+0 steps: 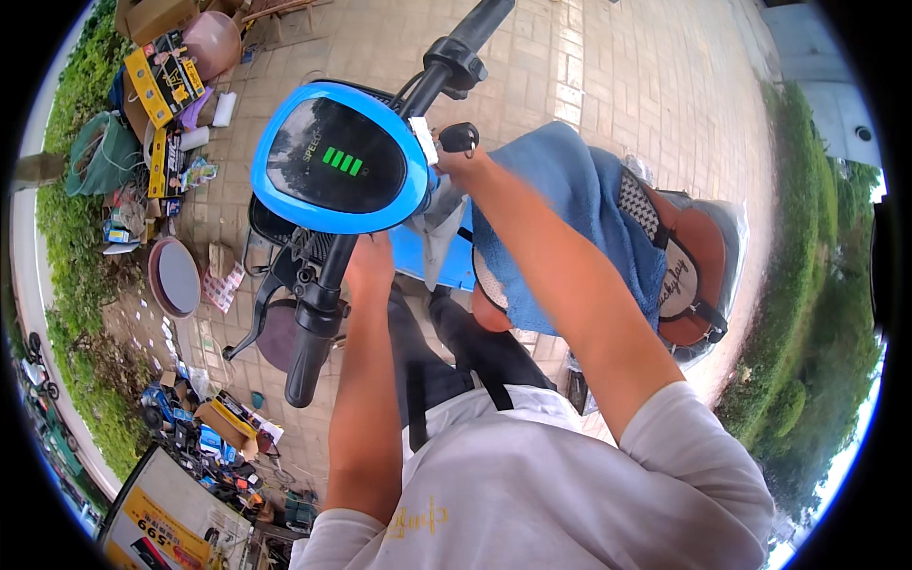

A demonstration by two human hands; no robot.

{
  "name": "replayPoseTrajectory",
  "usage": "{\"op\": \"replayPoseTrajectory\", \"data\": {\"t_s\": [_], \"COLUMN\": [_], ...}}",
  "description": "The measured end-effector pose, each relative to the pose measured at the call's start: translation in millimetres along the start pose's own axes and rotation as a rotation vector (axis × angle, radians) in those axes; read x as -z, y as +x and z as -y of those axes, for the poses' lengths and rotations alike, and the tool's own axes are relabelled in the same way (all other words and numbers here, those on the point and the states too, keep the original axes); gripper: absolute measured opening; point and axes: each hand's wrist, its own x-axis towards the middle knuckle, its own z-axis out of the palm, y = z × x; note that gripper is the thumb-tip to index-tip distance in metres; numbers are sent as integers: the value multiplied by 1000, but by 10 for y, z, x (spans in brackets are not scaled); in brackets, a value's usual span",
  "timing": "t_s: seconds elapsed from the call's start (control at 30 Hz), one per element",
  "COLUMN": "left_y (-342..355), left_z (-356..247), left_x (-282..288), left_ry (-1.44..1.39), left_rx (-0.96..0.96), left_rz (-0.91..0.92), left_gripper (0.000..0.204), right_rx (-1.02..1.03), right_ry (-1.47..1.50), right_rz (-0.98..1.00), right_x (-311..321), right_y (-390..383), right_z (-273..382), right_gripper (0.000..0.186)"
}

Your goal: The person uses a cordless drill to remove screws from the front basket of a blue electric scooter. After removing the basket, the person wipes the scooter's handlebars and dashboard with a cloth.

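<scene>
1. I count one electric scooter [418, 242], blue-bodied, standing on the brick paving [646, 85], with one blue-rimmed display head [339, 157] showing four green bars.
2. Two black handlebar grips show: the left grip [306, 366] points toward me at the lower left, and the right grip [483, 19] runs off toward the top edge.
3. My left hand [369, 269] sits under the lower edge of the display head, beside the left bar stem; its fingers are tucked out of sight, so I cannot tell whether it clasps anything.
4. My right hand [463, 163] is at the right edge of the display head, fingers pinched on a black key [458, 138] just beside the right bar.
5. One blue towel [570, 204] is draped over the scooter's red-brown seat [698, 266]; my right forearm crosses in front of it and hides part of it.
6. Along the left edge of the paving I see two yellow cardboard boxes [163, 78], one round metal basin [175, 277], one pink bowl [213, 43] and one green net bag [100, 154].
7. More small packets and boxes [214, 432] crowd the lower-left corner of the paving, too small to count.
8. Green hedges [807, 313] border the paving on the right.
</scene>
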Motion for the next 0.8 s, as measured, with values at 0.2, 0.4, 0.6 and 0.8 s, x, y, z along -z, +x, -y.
{"op": "replayPoseTrajectory", "data": {"t_s": [0.2, 0.4, 0.6, 0.8], "left_y": [82, -6, -138, 518], "left_z": [61, 596, -259, 791], "left_x": [137, 62, 373, -220], "left_ry": [-411, -643, -287, -135], "left_rx": [135, 52, 278, -405], "left_rz": [129, 47, 287, 76], "left_gripper": [30, 26, 38, 33], "right_rx": [194, 344, 142, 676], "right_ry": [178, -30, -315, -199], "right_rz": [-54, 106, 27, 181], "right_x": [83, -87, -219, -409], "right_y": [-539, -330, 2, 488], "right_z": [133, 93, 106, -8], "right_gripper": [26, 31, 36, 26]}}
